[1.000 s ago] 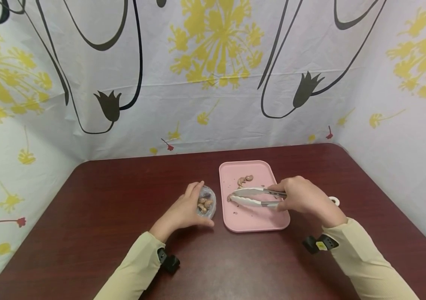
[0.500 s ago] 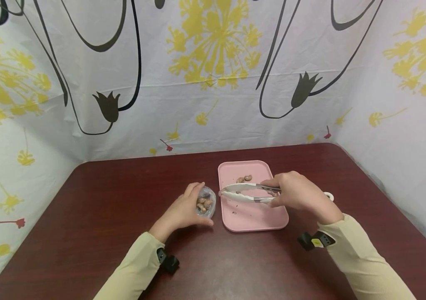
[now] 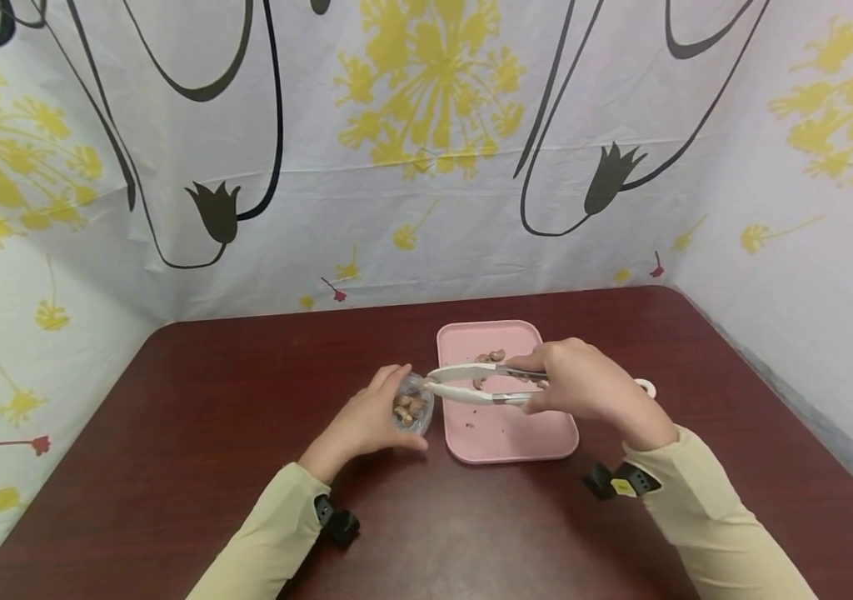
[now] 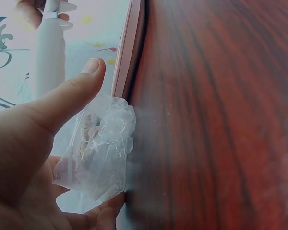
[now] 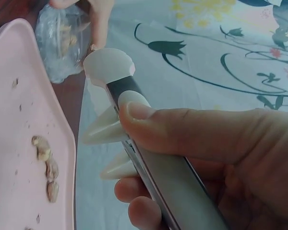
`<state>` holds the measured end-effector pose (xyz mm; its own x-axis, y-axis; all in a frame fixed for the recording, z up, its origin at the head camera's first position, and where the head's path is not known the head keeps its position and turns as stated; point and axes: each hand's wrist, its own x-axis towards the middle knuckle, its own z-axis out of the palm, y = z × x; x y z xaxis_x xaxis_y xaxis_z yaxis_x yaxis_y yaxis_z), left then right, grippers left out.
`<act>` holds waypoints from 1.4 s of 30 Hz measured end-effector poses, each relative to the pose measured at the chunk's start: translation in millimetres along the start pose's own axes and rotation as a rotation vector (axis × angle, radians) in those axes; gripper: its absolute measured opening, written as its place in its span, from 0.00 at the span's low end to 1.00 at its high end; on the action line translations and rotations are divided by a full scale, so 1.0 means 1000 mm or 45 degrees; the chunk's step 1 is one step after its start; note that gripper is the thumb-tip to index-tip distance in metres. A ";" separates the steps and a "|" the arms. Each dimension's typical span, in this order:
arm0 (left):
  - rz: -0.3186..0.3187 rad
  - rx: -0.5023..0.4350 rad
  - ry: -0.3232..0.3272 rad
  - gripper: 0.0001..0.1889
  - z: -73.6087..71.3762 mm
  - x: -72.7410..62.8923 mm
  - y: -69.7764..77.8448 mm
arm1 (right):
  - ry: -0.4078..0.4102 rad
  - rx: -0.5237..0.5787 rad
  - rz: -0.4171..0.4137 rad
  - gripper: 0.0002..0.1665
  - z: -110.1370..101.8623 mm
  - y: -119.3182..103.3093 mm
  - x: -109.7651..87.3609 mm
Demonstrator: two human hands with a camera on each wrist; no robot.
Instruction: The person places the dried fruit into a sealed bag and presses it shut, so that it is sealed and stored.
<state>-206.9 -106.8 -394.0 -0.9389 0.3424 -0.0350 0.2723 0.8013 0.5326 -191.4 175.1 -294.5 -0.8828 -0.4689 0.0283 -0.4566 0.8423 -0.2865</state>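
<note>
A small clear plastic bag [image 4: 110, 143] with several cashew nuts [image 3: 408, 407] inside stands on the table. Around its left side curve the fingers of my left hand [image 3: 366, 422], while the thumb sticks out in front. My right hand [image 3: 587, 387] grips a pair of metal tongs [image 3: 482, 398] with white tips. The tips reach past the left edge of the pink tray [image 3: 509, 437] to the bag's rim. At their end a bit of a brown nut [image 5: 92, 47] shows. More cashews [image 5: 49, 167] lie on the tray among dark crumbs.
The dark red wooden table [image 3: 246, 375] extends on both sides of the tray. White cloth [image 3: 426, 225] with yellow and grey flower prints hangs behind and beside it. Each wrist carries a strapped black camera.
My right hand has moved left with the tongs, carrying a nut from over the tray to the bag's rim. My left hand has stayed beside the bag.
</note>
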 end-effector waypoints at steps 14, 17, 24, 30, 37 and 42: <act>-0.030 -0.077 0.013 0.66 0.000 0.000 -0.001 | -0.026 -0.037 -0.016 0.33 0.012 -0.017 0.018; -0.027 -0.083 0.013 0.67 0.000 0.000 -0.002 | -0.027 -0.056 -0.022 0.30 0.016 -0.021 0.023; 0.001 -0.090 0.019 0.67 0.000 0.001 -0.004 | -0.030 -0.091 -0.040 0.24 0.020 -0.027 0.031; -0.008 -0.082 0.017 0.66 -0.001 0.002 -0.003 | -0.062 -0.101 -0.005 0.23 0.018 -0.027 0.031; -0.007 -0.072 0.020 0.66 0.000 0.002 -0.002 | -0.051 -0.068 0.018 0.36 0.017 -0.020 0.024; -0.001 -0.078 0.028 0.66 0.001 0.001 -0.003 | -0.047 -0.069 0.019 0.35 0.019 -0.016 0.021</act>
<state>-208.6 -108.0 -396.9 -0.9437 0.3305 -0.0169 0.2591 0.7696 0.5836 -200.4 147.4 -307.1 -0.8853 -0.4649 -0.0116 -0.4495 0.8619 -0.2346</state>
